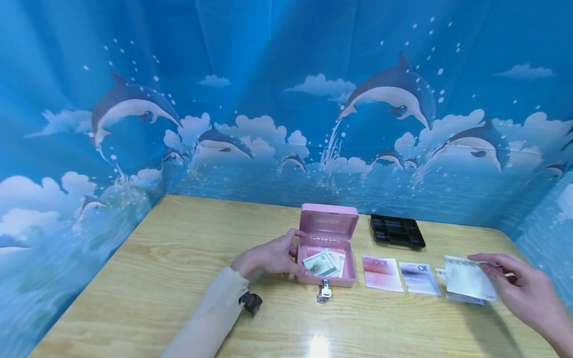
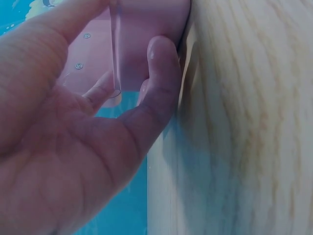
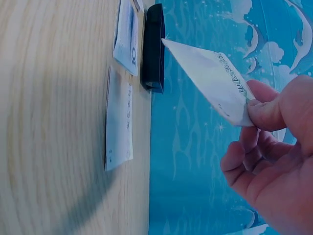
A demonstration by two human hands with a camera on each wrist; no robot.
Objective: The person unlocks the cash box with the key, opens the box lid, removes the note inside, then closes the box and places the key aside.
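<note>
A pink cash box (image 1: 326, 281) stands with its lid up, several play banknotes (image 1: 320, 264) lying inside. My left hand (image 1: 275, 256) holds the box's left side, thumb at the front and fingers toward the back. Seen from the left wrist, a bent finger lies against the pink wall (image 2: 134, 63). At the right, my right hand (image 1: 525, 288) pinches a pale banknote (image 3: 208, 78) with green print between thumb and fingers. It is held above the table, over another note (image 3: 120, 120) lying flat and partly covered in the head view.
A red-toned 100 note (image 1: 382, 273) and a bluish 10 note (image 1: 420, 278) lie right of the box. Behind them sits a black compartment tray (image 1: 397, 231). A small padlock with a key (image 1: 324, 292) hangs at the box's front. A dolphin-print curtain (image 1: 268, 99) backs the wooden table (image 1: 188, 243).
</note>
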